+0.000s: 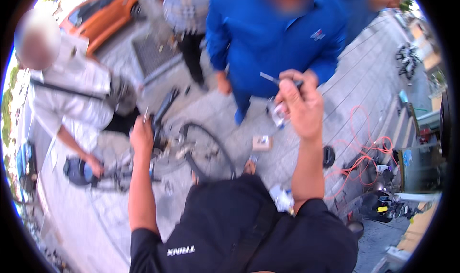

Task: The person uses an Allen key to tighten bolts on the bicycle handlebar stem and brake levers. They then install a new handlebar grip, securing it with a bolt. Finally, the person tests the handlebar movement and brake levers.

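My right hand (pixel 304 105) is raised in front of a person in a blue jacket. Its closed fingers hold a screwdriver-like tool (pixel 269 77) with a thin metal shaft pointing left and a dark handle. Just below those fingers is a clear plastic packet (pixel 278 116); I cannot tell whether the hand grips it. My left hand (pixel 142 133) is closed beside a bicycle's dark handlebar (pixel 166 103). A small thin tip pokes up from its fingers, too blurred to name. Below and between my arms, the bicycle's black tyre (pixel 215 141) curves in front of my feet.
A person in a white shirt (pixel 72 81) stands at the left by the bicycle, the person in the blue jacket (pixel 268 43) ahead. A small cardboard box (pixel 262 143) lies on the paving. An orange hose (pixel 366 163) coils at the right near a dark motorbike (pixel 378 206).
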Tool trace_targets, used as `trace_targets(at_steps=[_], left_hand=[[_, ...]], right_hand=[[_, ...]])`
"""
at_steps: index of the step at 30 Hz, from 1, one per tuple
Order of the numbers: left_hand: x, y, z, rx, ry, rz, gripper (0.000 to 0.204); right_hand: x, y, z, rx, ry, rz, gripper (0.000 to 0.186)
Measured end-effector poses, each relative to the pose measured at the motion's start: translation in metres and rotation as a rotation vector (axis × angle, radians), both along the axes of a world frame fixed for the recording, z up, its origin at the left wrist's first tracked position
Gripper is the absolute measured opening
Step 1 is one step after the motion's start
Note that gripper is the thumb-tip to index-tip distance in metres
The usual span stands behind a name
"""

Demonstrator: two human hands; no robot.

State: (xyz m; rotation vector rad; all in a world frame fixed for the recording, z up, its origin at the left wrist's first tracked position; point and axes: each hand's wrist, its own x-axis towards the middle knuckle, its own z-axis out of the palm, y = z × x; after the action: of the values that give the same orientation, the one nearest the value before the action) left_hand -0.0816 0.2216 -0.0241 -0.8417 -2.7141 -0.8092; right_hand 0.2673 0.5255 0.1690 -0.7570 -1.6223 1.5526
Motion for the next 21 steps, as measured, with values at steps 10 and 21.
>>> trace_targets(at_steps=[10,21], left_hand=[[-0.014,-0.034,0.017,0.49,-0.314,-0.178,0.03],[0.111,-0.004,0.083,1.227,-1.389,-0.757,0.048]], right_hand=[[-0.04,-0.054,-0.005,0.193,0.012,-0.175,0.04],[-0.066,-0.098,-0.038,0.792,-0.164,0.185,0.036]])
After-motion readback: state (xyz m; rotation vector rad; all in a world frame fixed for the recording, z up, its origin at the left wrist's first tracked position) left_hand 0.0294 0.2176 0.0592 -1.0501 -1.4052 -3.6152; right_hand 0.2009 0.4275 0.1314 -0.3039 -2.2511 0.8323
